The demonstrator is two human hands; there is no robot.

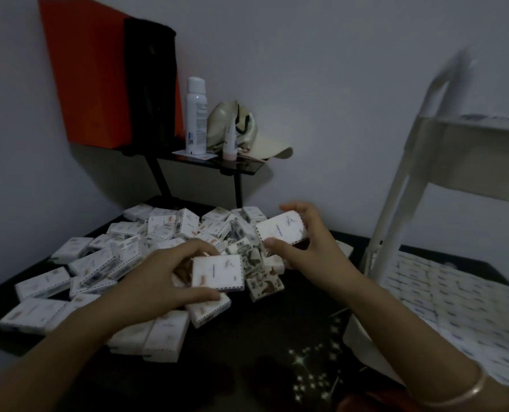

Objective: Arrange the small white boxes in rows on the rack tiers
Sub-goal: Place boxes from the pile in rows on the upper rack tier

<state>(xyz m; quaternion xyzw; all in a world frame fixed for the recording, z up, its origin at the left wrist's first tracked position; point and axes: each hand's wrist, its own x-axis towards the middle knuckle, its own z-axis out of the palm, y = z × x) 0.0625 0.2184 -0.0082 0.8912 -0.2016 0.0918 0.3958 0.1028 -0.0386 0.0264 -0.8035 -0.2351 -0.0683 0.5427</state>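
A heap of several small white boxes [98,263] covers the dark table [247,367] from the left edge to the middle. My left hand [158,281] grips one white box [217,273] between thumb and fingers, just above the heap's near side. My right hand [309,248] holds another white box [280,231], lifted a little over the heap's right end. The white rack [396,203] stands at the right; its lower tier [455,298] carries rows of white boxes, and its upper tier [479,126] shows a few more at the edge.
A small black stand [232,166] at the back holds a white spray bottle [196,114], a pale cap [247,129] and a small tube [230,144]. An orange bag [86,72] and a black bag [149,81] lean by the wall. I wear a bangle [467,392] on my right wrist.
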